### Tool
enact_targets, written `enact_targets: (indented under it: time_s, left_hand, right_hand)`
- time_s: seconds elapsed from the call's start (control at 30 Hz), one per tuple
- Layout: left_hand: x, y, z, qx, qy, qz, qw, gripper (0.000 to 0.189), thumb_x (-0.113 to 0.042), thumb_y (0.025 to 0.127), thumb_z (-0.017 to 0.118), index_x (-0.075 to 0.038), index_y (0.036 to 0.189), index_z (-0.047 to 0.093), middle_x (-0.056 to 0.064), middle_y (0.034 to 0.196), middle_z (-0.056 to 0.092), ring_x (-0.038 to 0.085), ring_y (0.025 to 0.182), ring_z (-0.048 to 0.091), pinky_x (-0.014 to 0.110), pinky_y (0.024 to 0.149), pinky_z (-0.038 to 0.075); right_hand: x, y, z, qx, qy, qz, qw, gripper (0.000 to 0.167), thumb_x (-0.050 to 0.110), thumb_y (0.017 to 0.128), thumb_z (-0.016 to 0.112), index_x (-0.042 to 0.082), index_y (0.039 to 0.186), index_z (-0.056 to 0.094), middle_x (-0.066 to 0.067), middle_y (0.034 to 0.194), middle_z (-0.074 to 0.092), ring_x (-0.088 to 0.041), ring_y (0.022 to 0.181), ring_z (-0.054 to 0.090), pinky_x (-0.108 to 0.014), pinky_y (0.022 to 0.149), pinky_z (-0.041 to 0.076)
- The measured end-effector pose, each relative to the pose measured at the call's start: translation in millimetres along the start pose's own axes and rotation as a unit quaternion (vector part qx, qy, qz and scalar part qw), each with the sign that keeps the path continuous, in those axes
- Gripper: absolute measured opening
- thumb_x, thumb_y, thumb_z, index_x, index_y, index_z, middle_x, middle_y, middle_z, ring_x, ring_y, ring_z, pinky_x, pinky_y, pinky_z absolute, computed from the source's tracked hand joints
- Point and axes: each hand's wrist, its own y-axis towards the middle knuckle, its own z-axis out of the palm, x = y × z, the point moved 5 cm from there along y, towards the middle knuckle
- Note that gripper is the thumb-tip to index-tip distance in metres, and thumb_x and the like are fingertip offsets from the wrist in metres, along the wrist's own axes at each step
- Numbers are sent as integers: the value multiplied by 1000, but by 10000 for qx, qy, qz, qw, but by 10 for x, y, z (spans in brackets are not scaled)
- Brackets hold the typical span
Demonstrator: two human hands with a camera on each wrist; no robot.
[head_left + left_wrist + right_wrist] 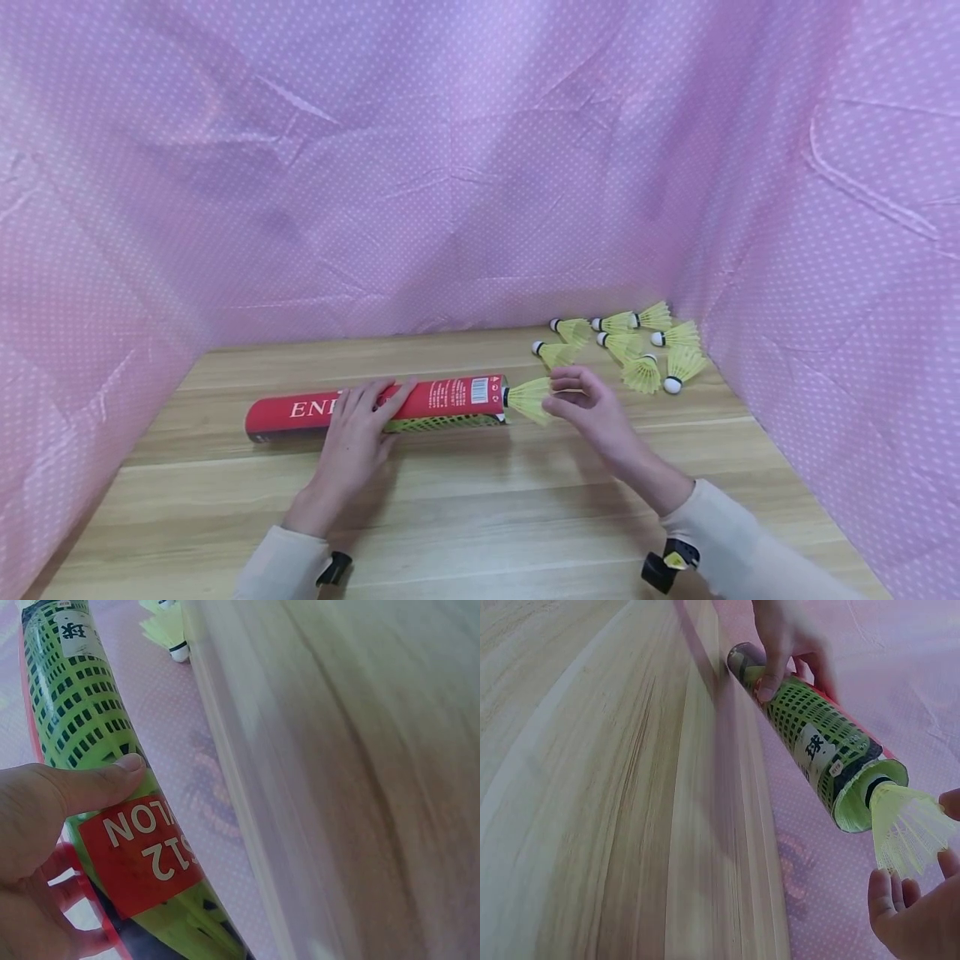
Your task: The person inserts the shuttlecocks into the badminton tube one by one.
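Note:
A red and green shuttlecock tube (450, 396) lies sideways on the table, its open end to the right. My left hand (354, 446) grips the tube around its middle, and the left wrist view shows the thumb across the clear side (82, 712). At the open mouth, my right hand (603, 425) pinches a yellow shuttlecock (529, 400) by its skirt rim. In the right wrist view the cork of this shuttlecock (907, 829) sits in the tube's mouth, with the skirt outside. Green netted skirts show through the tube wall (802, 724).
Several loose yellow shuttlecocks (621, 343) with white corks lie behind and right of my right hand. The wooden table (480, 517) is bounded by pink dotted cloth (450, 208) at the back and sides.

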Motion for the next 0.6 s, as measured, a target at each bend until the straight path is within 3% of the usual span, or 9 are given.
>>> enact_targets:
  time_s: [0.6]
  left_hand:
    - [-4,9,7,-130,15,201,9997,102,-5,68,93,-30,154,44,13,144,49,37,131,43,65,113,23]
  right_hand:
    - [-45,65,173,503,-403,-78,9979,49,15,89,77,3,132,57,-19,130,56,-31,116,58,-38,95,52]
